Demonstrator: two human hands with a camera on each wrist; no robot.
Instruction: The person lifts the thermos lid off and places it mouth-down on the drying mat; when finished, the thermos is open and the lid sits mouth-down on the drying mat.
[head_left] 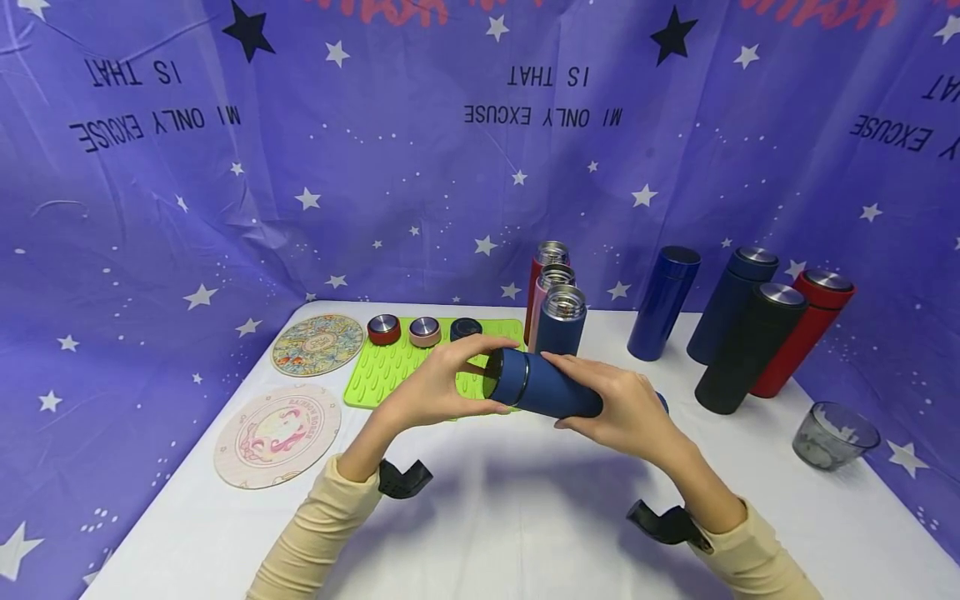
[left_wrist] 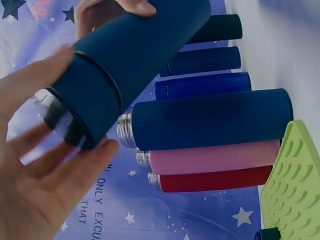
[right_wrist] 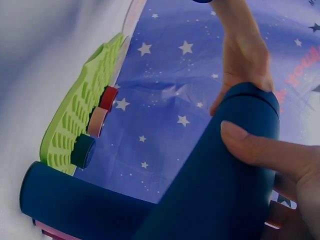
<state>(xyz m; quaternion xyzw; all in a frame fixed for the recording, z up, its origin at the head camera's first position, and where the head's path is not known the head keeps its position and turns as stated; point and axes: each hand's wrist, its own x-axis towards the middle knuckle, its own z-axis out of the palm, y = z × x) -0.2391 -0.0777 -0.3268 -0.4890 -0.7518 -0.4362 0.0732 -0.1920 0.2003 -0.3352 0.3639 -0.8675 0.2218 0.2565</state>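
A dark blue thermos (head_left: 558, 385) is held in the air over the table, tilted, its lid (head_left: 512, 379) toward my left. My right hand (head_left: 626, 408) grips the body, and its thumb lies along the side in the right wrist view. At the lid end, my left hand (head_left: 431, 387) has its thumb and fingers spread around the lid, touching it in the left wrist view. The lid is on the body, with a thin shiny ring at the joint. Just behind stand a lidless blue thermos (head_left: 561, 321), a pink one (left_wrist: 215, 159) and a red one (left_wrist: 215, 181).
A green mat (head_left: 382, 371) carries a red lid (head_left: 384, 330), a pink lid (head_left: 424, 332) and a dark lid (head_left: 466, 328). Two round mats (head_left: 318, 343) lie at the left. Several capped thermoses (head_left: 663, 304) and a glass bowl (head_left: 834, 437) stand at the right.
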